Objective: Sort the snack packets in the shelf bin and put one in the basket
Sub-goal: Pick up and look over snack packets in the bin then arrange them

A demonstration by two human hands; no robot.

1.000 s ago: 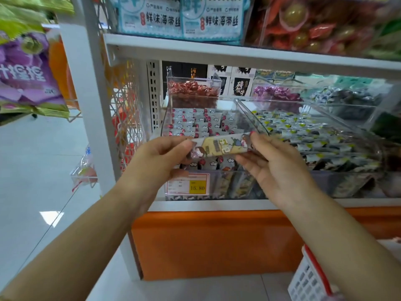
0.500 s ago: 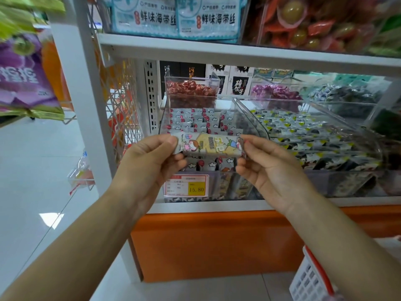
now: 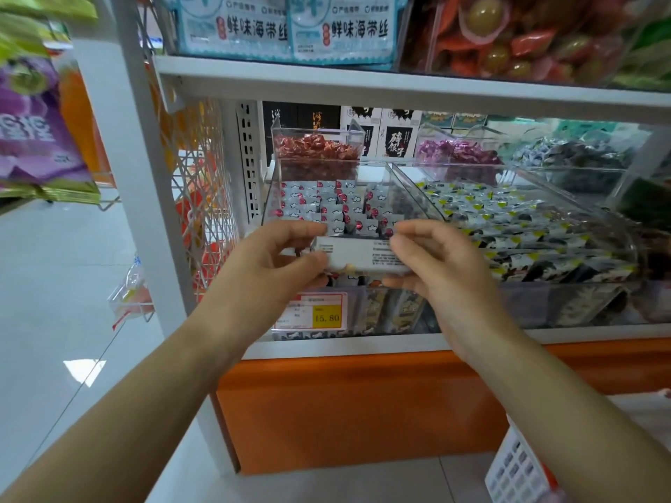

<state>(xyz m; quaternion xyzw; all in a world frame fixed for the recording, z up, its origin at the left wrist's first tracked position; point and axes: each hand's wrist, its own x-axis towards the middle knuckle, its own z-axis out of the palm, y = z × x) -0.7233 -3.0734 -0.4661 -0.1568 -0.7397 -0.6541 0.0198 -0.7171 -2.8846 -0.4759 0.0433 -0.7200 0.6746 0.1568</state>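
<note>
A person holds one small, oblong snack packet (image 3: 357, 253) level between both hands, in front of the shelf. Its pale grey-white side, with fine printed lines, faces the camera. The left hand (image 3: 267, 265) pinches the packet's left end, thumb below and curled fingers over the top edge. The right hand (image 3: 437, 272) pinches the right end in the same way, fingers bent over the top and thumb underneath. Neither hand is spread; both are closed round the packet's ends.

The packet hangs over the front part of a clear plastic shelf bin (image 3: 363, 323), above the grey-white packets with red spots (image 3: 326, 201) that lie in rows inside it. A white and yellow price label (image 3: 313, 315) reading 15.80 is fixed to the bin's front wall, just below the left hand.

Just to the right stands a second clear bin (image 3: 599, 216) filled with black, white and yellow packets. Behind these stand smaller clear boxes, one with red-wrapped sweets (image 3: 316, 147) and one with purple-wrapped sweets (image 3: 454, 152). Blue-and-white bags (image 3: 290, 29) sit on the white shelf board (image 3: 363, 83) above. Below the bins runs the shelf's orange base panel (image 3: 363, 404).

A white plastic basket with a red rim (image 3: 515, 466) shows in the lower right corner, down by the floor and well apart from the packet.
</note>
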